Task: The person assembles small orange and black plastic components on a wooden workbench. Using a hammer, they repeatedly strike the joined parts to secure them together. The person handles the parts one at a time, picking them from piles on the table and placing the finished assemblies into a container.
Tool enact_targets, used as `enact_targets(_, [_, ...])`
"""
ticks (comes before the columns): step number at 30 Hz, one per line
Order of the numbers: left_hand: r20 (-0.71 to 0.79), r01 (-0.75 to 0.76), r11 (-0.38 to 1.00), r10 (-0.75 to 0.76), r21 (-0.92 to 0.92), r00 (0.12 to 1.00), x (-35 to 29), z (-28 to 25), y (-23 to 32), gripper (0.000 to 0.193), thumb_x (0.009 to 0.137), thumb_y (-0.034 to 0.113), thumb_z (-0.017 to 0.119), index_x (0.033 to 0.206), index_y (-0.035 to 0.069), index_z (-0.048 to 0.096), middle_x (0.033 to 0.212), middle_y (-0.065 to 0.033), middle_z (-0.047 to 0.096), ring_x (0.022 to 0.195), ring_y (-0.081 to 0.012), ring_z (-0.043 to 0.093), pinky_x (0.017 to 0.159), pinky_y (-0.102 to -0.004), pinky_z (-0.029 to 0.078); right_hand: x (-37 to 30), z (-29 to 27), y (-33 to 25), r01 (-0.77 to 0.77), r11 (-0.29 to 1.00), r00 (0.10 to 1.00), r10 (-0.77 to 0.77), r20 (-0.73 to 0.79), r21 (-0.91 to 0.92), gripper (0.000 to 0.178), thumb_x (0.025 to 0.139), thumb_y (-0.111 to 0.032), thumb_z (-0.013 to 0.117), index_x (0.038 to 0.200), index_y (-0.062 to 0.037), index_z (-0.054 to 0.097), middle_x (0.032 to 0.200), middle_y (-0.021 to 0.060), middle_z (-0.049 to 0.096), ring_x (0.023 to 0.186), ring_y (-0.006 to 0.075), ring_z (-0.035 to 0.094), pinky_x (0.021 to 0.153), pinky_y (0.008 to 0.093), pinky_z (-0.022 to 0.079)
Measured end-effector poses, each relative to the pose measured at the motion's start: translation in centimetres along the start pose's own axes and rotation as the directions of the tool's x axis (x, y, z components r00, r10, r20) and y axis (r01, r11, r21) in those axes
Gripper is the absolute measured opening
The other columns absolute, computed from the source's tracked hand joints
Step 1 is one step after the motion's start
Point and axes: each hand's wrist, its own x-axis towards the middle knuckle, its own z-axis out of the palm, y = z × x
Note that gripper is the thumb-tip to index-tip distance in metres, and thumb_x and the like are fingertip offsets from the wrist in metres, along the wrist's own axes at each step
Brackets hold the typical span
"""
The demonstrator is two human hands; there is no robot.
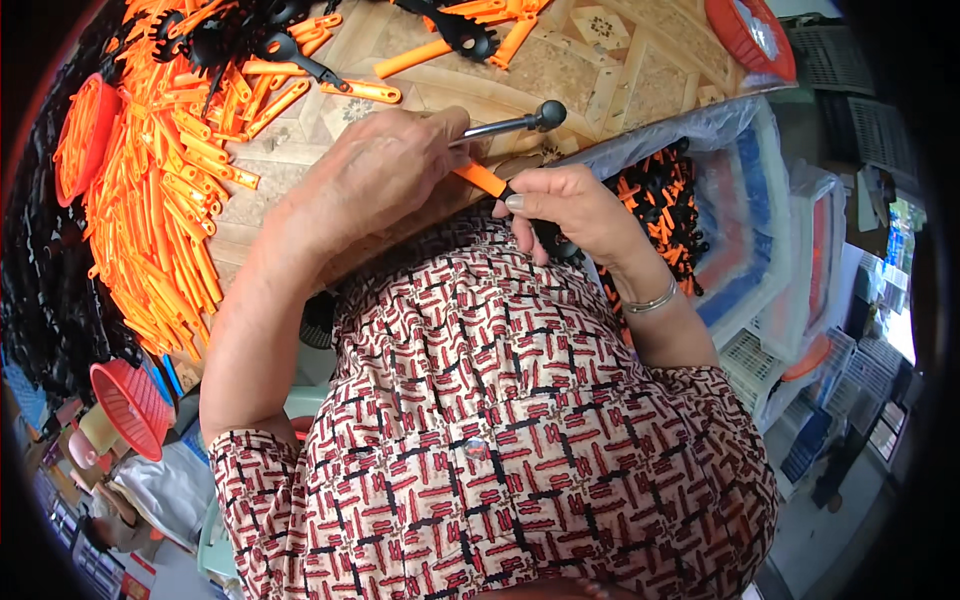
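My left hand (395, 165) is closed around the shaft of what looks like a small hammer (505, 127), a shiny metal rod with a dark rounded head pointing right. Under that hand's fingers runs the orange handle of a kitchen utensil (480, 179); whether they grip it too is hidden. At the utensil's black neck, the thumb and fingers of my right hand (565, 205) pinch it, just over the table's near edge. The utensil's black head hangs below, partly covered by the right hand.
Loose orange handles (160, 235) lie heaped on the left of the patterned table (640, 65). Black utensil heads (285, 50) sit at the far left. Red baskets (135, 410) flank the table. A plastic-lined crate (745, 220) of black-and-orange pieces (670, 215) stands at right.
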Motion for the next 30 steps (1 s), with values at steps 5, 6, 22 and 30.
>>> enact_targets(5, [-0.023,0.024,0.999,-0.023,0.046,0.999,0.2,0.3,0.2,0.016,0.097,0.019,0.061,0.101,0.004,0.058,0.078,-0.0232,0.063,0.079,-0.0455,0.063,0.066,-0.0510,0.048,0.2,0.0,0.0,0.009,1.000,1.000,-0.009,-0.027,-0.023,0.027,0.102,-0.019,0.058,0.096,0.0056,0.067,0.068,0.0075,0.068,0.050,0.0123,0.062,0.048,0.0232,0.048])
enact_targets(6, [-0.027,0.018,0.998,-0.016,0.064,1.000,0.2,0.3,0.4,0.015,0.097,0.019,0.061,0.102,0.004,0.059,0.078,-0.0227,0.063,0.079,-0.0451,0.063,0.066,-0.0508,0.048,0.3,0.1,0.2,0.006,1.000,0.999,-0.007,-0.039,-0.025,0.028,0.103,-0.020,0.058,0.095,0.0051,0.067,0.067,0.0072,0.067,0.050,0.0124,0.062,0.047,0.0234,0.048])
enact_targets(22, [-0.444,0.140,0.941,-0.273,-0.309,0.854,-6.9,0.7,3.2,0.032,0.102,0.014,0.059,0.134,0.008,0.064,0.077,-0.0027,0.060,0.065,-0.0122,0.058,0.059,-0.0302,0.048,1.0,3.3,0.8,-0.041,0.995,0.969,0.062,-0.240,0.091,0.035,0.104,-0.026,0.058,0.084,0.0024,0.064,0.061,0.0089,0.064,0.046,0.0168,0.061,0.045,0.0290,0.050])
enact_targets(30, [-0.638,0.136,0.989,-0.142,-0.060,0.756,-8.4,1.0,3.5,0.051,0.090,-0.003,0.068,0.138,0.015,0.063,0.093,-0.0118,0.069,0.061,-0.0252,0.058,0.056,-0.0360,0.048,1.8,2.9,1.1,-0.029,0.996,0.979,0.046,-0.199,0.088,0.031,0.103,-0.024,0.058,0.087,0.0019,0.065,0.063,0.0090,0.065,0.048,0.0177,0.063,0.045,0.0280,0.049])
